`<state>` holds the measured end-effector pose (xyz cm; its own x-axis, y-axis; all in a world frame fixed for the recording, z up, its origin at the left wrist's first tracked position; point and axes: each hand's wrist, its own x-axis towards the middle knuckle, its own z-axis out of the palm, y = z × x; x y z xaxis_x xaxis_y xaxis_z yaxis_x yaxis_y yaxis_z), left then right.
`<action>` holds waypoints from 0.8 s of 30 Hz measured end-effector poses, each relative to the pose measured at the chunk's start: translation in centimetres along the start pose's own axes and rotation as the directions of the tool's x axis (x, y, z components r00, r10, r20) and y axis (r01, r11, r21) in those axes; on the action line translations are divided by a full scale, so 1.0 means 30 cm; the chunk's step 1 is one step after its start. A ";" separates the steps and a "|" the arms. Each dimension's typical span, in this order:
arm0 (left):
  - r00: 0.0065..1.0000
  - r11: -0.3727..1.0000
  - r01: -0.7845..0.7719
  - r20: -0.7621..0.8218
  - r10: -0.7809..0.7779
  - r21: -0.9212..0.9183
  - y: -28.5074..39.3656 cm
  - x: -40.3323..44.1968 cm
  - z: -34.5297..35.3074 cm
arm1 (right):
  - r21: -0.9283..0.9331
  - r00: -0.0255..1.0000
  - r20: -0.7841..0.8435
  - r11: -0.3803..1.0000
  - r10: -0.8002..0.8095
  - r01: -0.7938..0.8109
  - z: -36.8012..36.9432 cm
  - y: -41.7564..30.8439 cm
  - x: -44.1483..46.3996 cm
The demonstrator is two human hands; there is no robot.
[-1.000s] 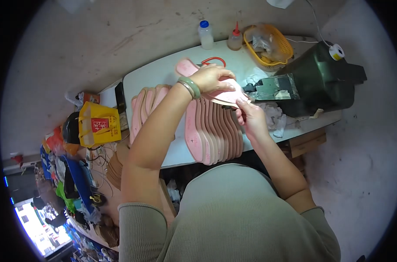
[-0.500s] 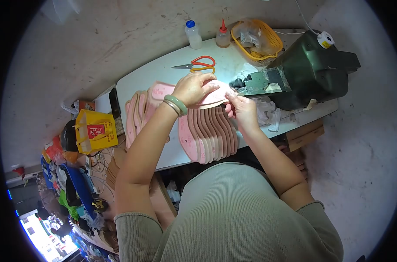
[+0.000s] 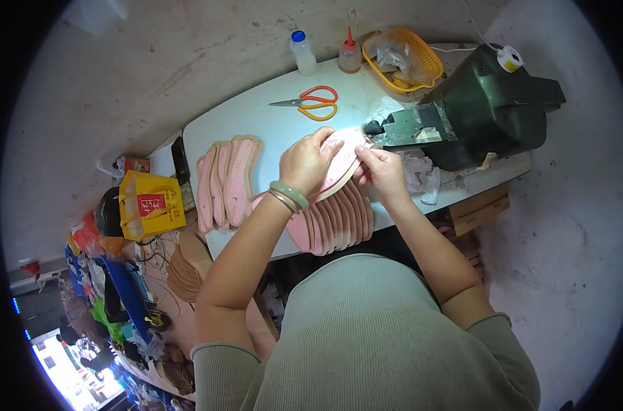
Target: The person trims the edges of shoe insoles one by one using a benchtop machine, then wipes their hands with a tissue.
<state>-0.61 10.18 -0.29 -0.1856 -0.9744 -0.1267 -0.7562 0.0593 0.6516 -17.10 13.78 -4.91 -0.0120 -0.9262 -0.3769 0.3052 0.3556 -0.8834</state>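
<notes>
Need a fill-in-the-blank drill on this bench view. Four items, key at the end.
1. The insole-shaped piece held by the left hand and right hand has a ____ upper face.
2. Of the two bangles, the one nearer the left hand is ____.
3. The blades of the scissors point toward the picture's ____ edge.
4. Left of the red-tipped bottle stands another bottle with a ____ cap.

Missing words: pink; green; left; blue.
</notes>
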 end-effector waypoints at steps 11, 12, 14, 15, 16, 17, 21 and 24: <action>0.997 0.999 0.036 -0.063 -0.036 0.012 0.020 -0.010 0.091 | -0.053 0.997 -0.016 0.995 -0.080 0.079 -0.066 0.037 -0.045; 0.997 0.999 0.033 -0.072 -0.034 -0.019 0.013 -0.007 0.108 | -0.046 0.997 0.018 0.996 -0.070 0.071 -0.078 0.053 -0.067; 0.995 0.997 0.017 -0.096 -0.025 -0.079 0.002 -0.001 0.128 | -0.035 0.995 0.085 0.998 -0.054 0.057 -0.099 0.086 -0.131; 0.994 0.994 0.006 -0.112 -0.018 -0.107 -0.002 0.001 0.134 | -0.070 0.995 0.103 0.997 -0.014 0.021 -0.099 0.090 -0.172; 0.991 0.991 -0.006 -0.130 -0.011 -0.135 -0.003 0.003 0.136 | -0.105 0.992 0.121 0.994 0.025 -0.012 -0.098 0.094 -0.209; 0.990 0.987 0.002 -0.139 -0.025 -0.158 -0.005 0.007 0.136 | -0.115 0.982 0.182 0.993 0.045 -0.024 -0.126 0.140 -0.216; 0.977 0.960 0.034 -0.194 -0.091 -0.278 0.004 0.021 0.141 | -0.261 0.992 0.121 0.963 -0.043 0.074 -0.131 0.116 -0.187; 0.955 0.946 0.048 -0.263 -0.138 -0.321 -0.002 0.042 0.138 | -0.396 0.978 0.109 0.894 -0.181 0.209 -0.121 0.067 -0.148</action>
<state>-3.40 9.86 -3.58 0.0921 -0.9956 -0.0146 -0.5226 -0.0608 0.8504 -19.88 19.08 -6.03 0.0367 -0.9832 -0.1787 -0.1070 0.1739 -0.9789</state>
